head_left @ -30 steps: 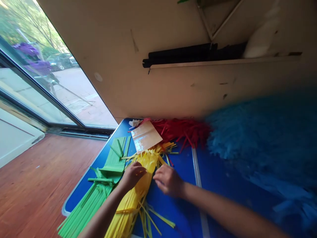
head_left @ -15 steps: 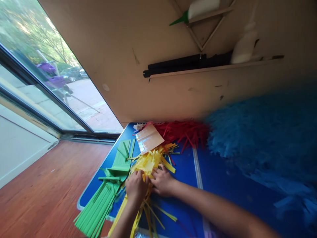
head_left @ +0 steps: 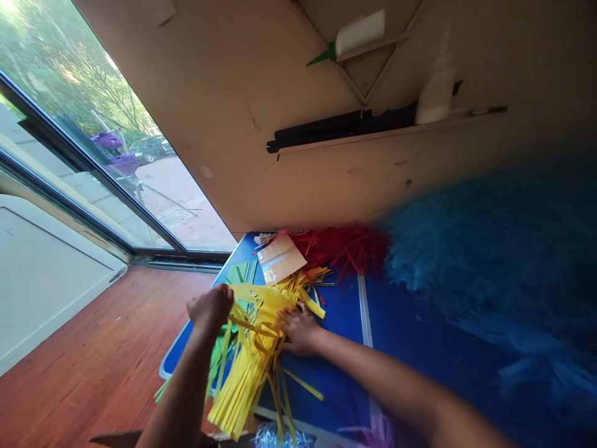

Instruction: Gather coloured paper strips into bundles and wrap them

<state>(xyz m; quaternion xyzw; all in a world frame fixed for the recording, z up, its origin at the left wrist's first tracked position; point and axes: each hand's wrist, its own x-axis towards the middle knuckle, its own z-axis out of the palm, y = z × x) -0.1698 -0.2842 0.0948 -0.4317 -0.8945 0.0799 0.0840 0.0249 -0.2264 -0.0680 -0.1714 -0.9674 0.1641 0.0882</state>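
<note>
My left hand (head_left: 211,307) is raised above the blue table (head_left: 345,311) and grips a bunch of yellow paper strips (head_left: 247,361) that hang down from it in a fringe. My right hand (head_left: 298,330) lies flat on the table, fingers pressed on the far end of the yellow strips. Green paper strips (head_left: 240,272) lie on the table behind my left hand, partly hidden by it.
A heap of red paper strips (head_left: 345,246) and a tan card under clear film (head_left: 280,258) sit at the table's far end. A big blurred blue fringe pile (head_left: 489,249) fills the right. A shelf with a white bottle (head_left: 436,93) hangs on the wall. Wooden floor (head_left: 84,373) lies left.
My left hand has closed on the yellow strips and lifted them up and to the left off the table. My right hand stayed pressed on the strips.
</note>
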